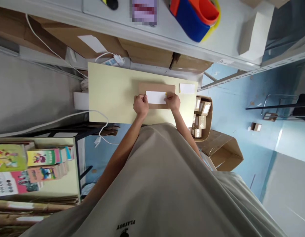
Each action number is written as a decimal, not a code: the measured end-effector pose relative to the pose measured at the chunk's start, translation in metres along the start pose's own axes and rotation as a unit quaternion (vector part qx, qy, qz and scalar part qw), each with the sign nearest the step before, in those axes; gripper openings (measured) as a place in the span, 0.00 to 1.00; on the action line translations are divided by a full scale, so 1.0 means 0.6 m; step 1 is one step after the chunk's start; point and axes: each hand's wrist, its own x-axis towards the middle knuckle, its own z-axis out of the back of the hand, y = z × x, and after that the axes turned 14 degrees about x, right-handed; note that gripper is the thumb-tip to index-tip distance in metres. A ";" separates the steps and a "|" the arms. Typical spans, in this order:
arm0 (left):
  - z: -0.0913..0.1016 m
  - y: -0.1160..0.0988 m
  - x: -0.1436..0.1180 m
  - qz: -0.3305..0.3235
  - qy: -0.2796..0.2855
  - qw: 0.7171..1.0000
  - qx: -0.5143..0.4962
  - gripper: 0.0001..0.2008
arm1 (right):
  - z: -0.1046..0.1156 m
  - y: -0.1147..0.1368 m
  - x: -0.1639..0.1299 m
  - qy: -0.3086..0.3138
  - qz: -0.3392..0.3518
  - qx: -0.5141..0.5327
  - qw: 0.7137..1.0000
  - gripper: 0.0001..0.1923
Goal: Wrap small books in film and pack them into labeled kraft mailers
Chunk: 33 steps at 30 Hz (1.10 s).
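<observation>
Here, left hand and right hand pinch a white label — the shirt reads "PLAYBOY".

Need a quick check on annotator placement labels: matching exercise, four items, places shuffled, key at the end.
1. Left hand
2. Right hand
3. Brown rectangular cardboard box
4. Open brown cardboard carton holding small boxes

A. Directly beneath the white rectangular slip
B. Off the right end of the pale-yellow rectangular table
C. At the slip's yellow-marked end
D. At the slip's opposite end

Pairs: 1-D, 2-C, 3-A, 4-B
</observation>
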 end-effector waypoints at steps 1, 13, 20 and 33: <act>0.003 -0.001 0.000 -0.003 0.008 1.000 0.012 0.10 | -0.002 0.009 0.008 -0.011 0.001 0.000 1.000 0.07; -0.013 0.010 0.005 -0.027 0.003 1.000 0.009 0.09 | -0.041 0.001 -0.048 0.028 0.062 -0.076 0.995 0.05; -0.007 0.010 0.001 -0.031 0.015 0.999 -0.006 0.10 | -0.081 0.045 0.005 -0.016 0.077 -0.020 0.997 0.04; 0.003 0.012 0.003 -0.054 0.043 0.998 -0.009 0.08 | -0.132 0.046 -0.031 0.003 0.091 -0.037 0.995 0.07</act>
